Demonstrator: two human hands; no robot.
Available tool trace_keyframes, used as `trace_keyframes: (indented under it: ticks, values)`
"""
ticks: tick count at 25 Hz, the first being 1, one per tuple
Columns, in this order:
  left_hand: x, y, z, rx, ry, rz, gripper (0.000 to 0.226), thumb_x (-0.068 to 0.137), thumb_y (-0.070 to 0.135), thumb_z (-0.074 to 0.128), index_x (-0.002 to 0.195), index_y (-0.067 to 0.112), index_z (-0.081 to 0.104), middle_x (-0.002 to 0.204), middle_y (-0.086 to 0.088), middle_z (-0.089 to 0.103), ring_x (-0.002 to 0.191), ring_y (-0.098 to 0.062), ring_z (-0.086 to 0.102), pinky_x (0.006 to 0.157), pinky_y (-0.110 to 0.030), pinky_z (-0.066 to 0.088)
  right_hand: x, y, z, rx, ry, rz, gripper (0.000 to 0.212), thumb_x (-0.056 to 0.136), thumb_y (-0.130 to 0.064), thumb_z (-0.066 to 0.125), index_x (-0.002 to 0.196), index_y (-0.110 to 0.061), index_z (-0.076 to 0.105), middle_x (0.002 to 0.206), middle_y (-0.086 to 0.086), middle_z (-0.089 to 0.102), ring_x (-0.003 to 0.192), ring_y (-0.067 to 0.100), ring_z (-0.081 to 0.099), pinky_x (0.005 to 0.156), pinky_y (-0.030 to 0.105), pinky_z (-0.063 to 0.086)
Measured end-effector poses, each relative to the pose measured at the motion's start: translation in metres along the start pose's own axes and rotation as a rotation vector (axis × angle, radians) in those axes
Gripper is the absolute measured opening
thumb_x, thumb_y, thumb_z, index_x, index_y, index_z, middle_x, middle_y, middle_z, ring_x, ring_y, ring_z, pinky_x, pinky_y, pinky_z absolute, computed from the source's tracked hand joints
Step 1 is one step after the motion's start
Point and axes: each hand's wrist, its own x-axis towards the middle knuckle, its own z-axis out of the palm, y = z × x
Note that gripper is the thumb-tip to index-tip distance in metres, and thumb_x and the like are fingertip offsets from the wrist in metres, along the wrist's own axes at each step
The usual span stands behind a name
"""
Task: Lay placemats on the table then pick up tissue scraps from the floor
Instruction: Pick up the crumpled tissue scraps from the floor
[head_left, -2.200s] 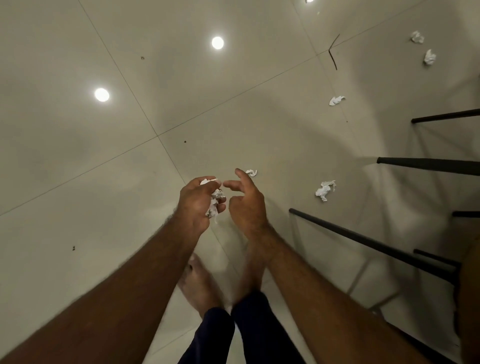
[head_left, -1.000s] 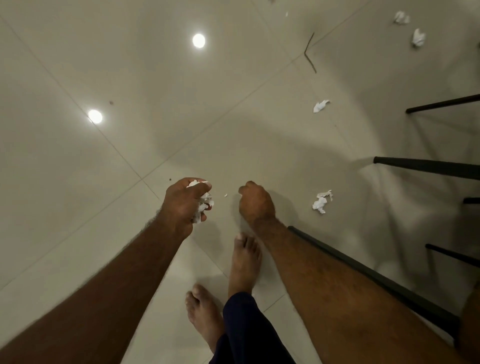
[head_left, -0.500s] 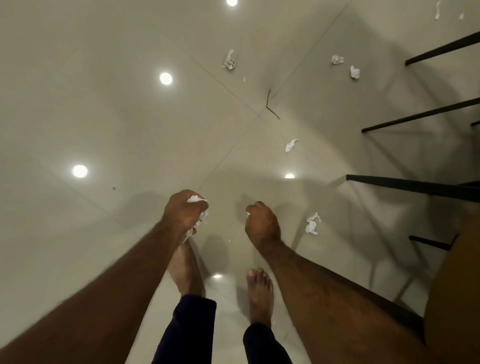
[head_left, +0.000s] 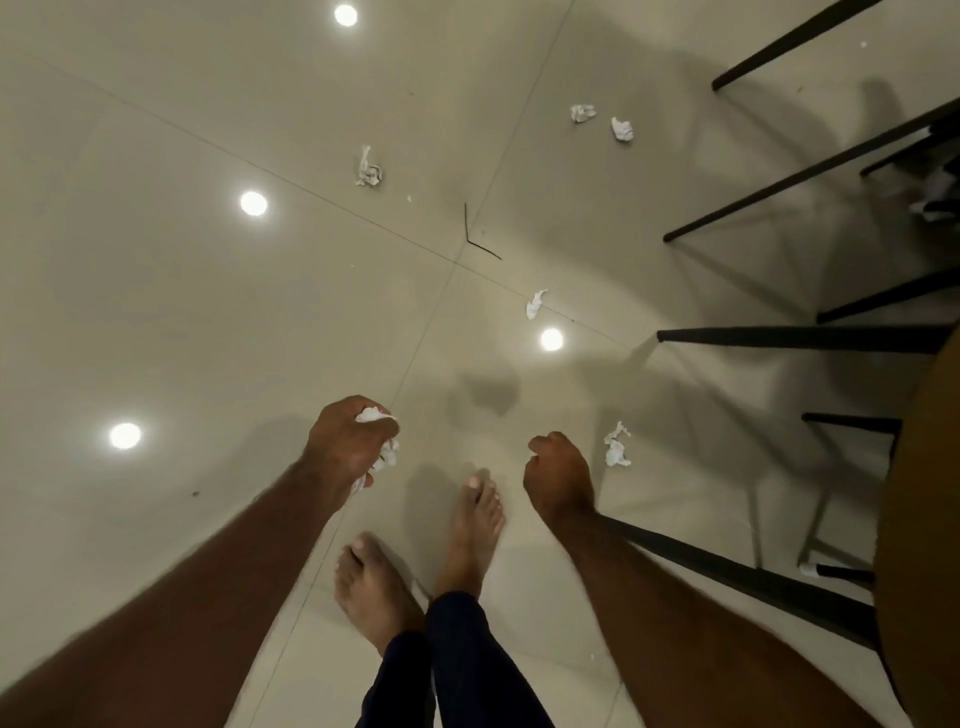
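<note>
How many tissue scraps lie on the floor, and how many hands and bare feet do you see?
Tissue scraps plainly on the floor: 5
Hands: 2, left hand gripping a tissue wad, right hand pinching a tissue bit
Bare feet: 2
Total: 9

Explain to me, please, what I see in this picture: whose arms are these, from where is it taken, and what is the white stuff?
No machine here: a person wears a camera on the head, looking down at their arms and bare feet. The left grip, a bare hand, holds a bunch of tissue scraps. The right grip is curled; a white speck at its fingers is probably one more scrap. Several loose scraps lie on the glossy tiled floor, near dark furniture legs. The bright discs are lamp reflections.
</note>
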Motion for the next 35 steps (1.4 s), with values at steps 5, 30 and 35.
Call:
trace_keyframes:
  ticks: [5,30,35]
  values:
    - [0.040,0.001,0.031,0.070,-0.035,0.034,0.006,0.088,0.006,0.067,0.084,0.011,0.067,0.056,-0.003,0.065,0.044,-0.017,0.046,0.046,-0.021,0.033,0.054,0.070,0.002,0.067,0.029,0.155,0.035,0.095,-0.006,0.049,0.127,-0.005,0.063,0.129,0.015,0.058,0.119,0.031,0.055,0.094,0.019,0.040]
    - [0.109,-0.020,0.082,0.168,-0.043,0.124,0.004,0.083,0.015,0.072,0.081,0.013,0.069,0.059,-0.005,0.067,0.058,-0.024,0.057,0.042,-0.026,0.044,0.070,0.146,0.097,0.221,0.250,0.407,0.036,0.093,-0.005,0.060,0.128,-0.010,0.066,0.131,0.012,0.058,0.114,0.033,0.058,0.096,0.035,0.051]
    - [0.113,-0.022,0.073,0.167,-0.039,0.130,0.005,0.085,0.016,0.072,0.082,0.011,0.069,0.062,-0.007,0.066,0.061,-0.027,0.057,0.043,-0.028,0.045,0.071,0.150,0.084,0.260,0.339,0.332,0.030,0.086,-0.005,0.061,0.112,-0.014,0.074,0.115,0.009,0.063,0.101,0.029,0.063,0.086,0.025,0.048]
